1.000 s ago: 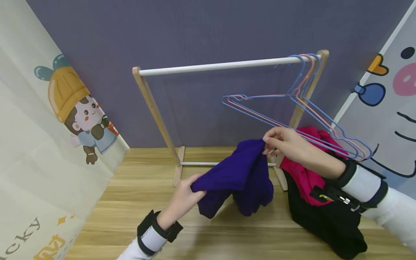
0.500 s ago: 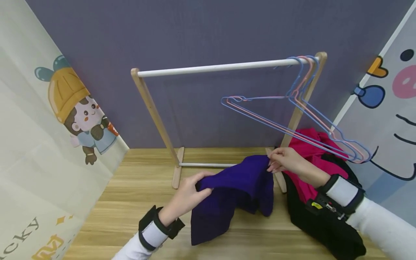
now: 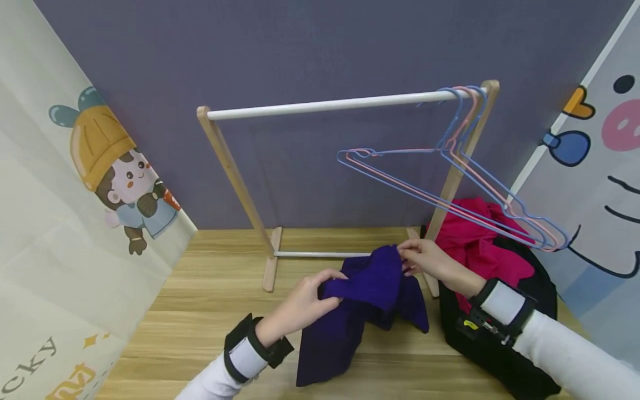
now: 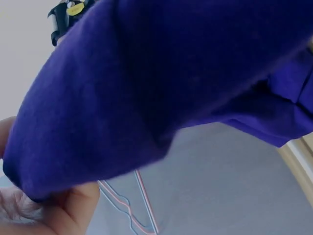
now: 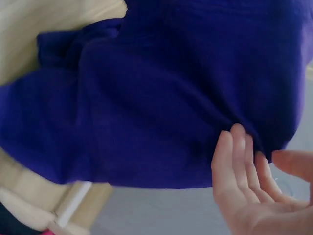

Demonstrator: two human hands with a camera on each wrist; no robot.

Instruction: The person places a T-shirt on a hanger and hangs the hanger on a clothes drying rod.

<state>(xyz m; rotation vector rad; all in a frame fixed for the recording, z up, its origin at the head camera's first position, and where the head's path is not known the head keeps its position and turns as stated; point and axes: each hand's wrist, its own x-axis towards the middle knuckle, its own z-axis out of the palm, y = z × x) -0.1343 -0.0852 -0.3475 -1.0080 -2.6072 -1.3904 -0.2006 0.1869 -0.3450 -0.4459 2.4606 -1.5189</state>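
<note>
A dark purple garment (image 3: 372, 286) hangs between both hands above the wooden table, its lower parts drooping towards the tabletop. At its left end my left hand (image 3: 310, 300) grips a fold between thumb and fingers; the left wrist view shows the purple cloth (image 4: 93, 107) covering much of that hand. My right hand (image 3: 430, 261) pinches the garment's upper right edge. In the right wrist view the thumb and index finger of the right hand (image 5: 259, 186) meet at the cloth's edge, the other fingers lying along it. What kind of garment it is cannot be told.
A rack with a white rail (image 3: 325, 105) and wooden legs stands behind the hands. Blue and pink hangers (image 3: 450, 147) hang at its right end. Below them lie a bright pink garment (image 3: 480, 239) and a black one (image 3: 500, 344), beside my right forearm. A dark wall closes the back.
The garment has come lower, its left part now drooping further. My right hand has moved down and slightly left, my left hand to the right, so the hands are closer together.
</note>
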